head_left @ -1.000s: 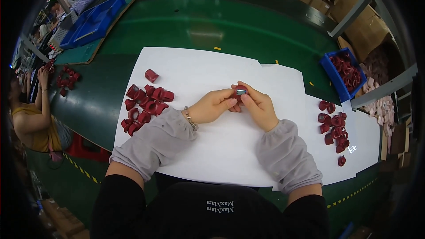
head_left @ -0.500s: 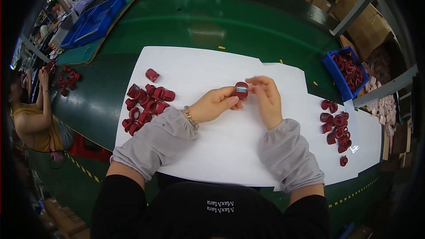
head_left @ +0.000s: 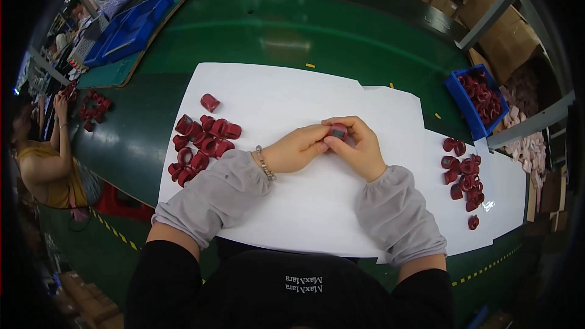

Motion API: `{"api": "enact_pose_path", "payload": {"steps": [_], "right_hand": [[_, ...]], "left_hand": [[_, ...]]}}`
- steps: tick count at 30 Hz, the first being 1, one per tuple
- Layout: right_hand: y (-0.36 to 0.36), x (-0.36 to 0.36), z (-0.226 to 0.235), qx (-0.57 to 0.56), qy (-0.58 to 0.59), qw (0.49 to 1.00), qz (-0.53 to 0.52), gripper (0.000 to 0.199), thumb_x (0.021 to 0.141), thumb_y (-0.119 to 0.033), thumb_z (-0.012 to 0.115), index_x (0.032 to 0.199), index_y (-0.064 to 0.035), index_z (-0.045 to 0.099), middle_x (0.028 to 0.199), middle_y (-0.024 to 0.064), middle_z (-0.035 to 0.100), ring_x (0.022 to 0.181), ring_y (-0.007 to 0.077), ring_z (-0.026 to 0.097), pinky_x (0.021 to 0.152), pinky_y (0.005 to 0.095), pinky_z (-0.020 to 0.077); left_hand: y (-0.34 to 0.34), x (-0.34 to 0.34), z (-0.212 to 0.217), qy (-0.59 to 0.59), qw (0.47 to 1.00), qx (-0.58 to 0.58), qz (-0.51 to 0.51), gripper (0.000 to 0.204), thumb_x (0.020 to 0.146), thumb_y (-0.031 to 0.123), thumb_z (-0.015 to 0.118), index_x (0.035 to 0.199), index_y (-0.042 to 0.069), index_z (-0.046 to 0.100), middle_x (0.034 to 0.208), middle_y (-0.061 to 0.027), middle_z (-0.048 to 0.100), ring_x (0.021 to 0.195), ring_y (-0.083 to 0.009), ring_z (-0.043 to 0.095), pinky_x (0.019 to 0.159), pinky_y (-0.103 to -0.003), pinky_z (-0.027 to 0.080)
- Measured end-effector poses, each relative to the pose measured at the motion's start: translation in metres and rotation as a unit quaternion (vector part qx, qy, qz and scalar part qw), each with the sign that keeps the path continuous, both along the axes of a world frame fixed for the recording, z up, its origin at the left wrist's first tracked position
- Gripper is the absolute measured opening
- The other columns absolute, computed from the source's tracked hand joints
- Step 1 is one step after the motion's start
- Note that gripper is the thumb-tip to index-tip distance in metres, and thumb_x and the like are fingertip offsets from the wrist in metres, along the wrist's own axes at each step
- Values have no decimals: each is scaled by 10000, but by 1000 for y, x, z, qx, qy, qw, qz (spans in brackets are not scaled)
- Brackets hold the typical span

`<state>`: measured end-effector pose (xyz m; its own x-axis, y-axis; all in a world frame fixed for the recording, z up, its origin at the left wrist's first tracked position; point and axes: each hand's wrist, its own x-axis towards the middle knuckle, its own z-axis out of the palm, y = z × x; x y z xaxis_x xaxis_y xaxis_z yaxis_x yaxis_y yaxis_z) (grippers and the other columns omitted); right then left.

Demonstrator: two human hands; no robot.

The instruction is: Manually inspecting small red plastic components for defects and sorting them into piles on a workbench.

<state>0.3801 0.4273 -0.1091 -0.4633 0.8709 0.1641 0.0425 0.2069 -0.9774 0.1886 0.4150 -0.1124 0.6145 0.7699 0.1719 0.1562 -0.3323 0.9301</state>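
Note:
Over the white sheet (head_left: 304, 213), both of my hands hold one small dark red ring-shaped device (head_left: 338, 131) with a little rectangular display facing up. My left hand (head_left: 297, 148) grips it from the left, fingers closed. From the other side my right hand (head_left: 362, 151) pinches it between thumb and fingers. The display looks dark. To the left on the sheet lies a heap of similar red devices (head_left: 208, 144), with a single one (head_left: 209, 102) behind it. Another cluster (head_left: 466, 173) is spread out at the right.
A blue bin (head_left: 481, 131) of red devices stands at the far right, near a metal post (head_left: 536, 123) and pale pink pieces (head_left: 529, 146). Blue trays (head_left: 131, 33) rest at the far left. A person (head_left: 52, 170) on the left handles red pieces. Cardboard boxes (head_left: 442, 3) are stacked behind.
My right hand, apart from the device before with its fingers loose, has come in and closed on it. The device is tilted differently, and its display has gone from bright to dark.

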Motion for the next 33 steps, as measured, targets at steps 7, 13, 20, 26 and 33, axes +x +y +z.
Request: {"api": "enact_pose_path", "payload": {"steps": [7,13,20,26,33], "right_hand": [[4,7,5,-106,132,980,103,501,889,-37,526,1371,-7,390,1286,130,522,1126,212,533,958,336,442],[4,8,0,-12,51,994,93,537,877,-63,539,1380,11,368,1277,141,524,1158,224,513,1019,348,372],[4,8,1,0,39,996,82,541,865,-83,563,1366,17,385,1250,142,536,1150,220,515,1011,342,376],[4,8,2,1,32,996,79,532,859,-71,561,1357,14,397,1242,146,543,1149,225,516,1011,345,377],[4,7,3,-8,35,996,81,524,855,-59,553,1351,12,403,1245,153,546,1152,229,518,1015,353,377]], "left_hand": [[-1,1,-12,-174,968,-181,19,263,970,97,436,1202,-11,497,1078,-84,571,991,-149,571,885,-294,474],[0,-2,-10,-160,968,-189,30,290,973,136,468,1218,-17,495,1072,-67,576,999,-137,567,896,-290,473],[-2,1,-6,-189,964,-185,19,313,979,159,462,1245,-3,489,1078,-47,573,986,-119,556,892,-283,468],[0,-1,-9,-172,969,-177,11,328,981,157,461,1265,-6,469,1086,-47,572,980,-114,554,881,-276,469],[-1,0,-7,-177,967,-181,15,333,979,147,464,1270,-15,463,1097,-51,565,1003,-111,543,886,-269,466]]}}
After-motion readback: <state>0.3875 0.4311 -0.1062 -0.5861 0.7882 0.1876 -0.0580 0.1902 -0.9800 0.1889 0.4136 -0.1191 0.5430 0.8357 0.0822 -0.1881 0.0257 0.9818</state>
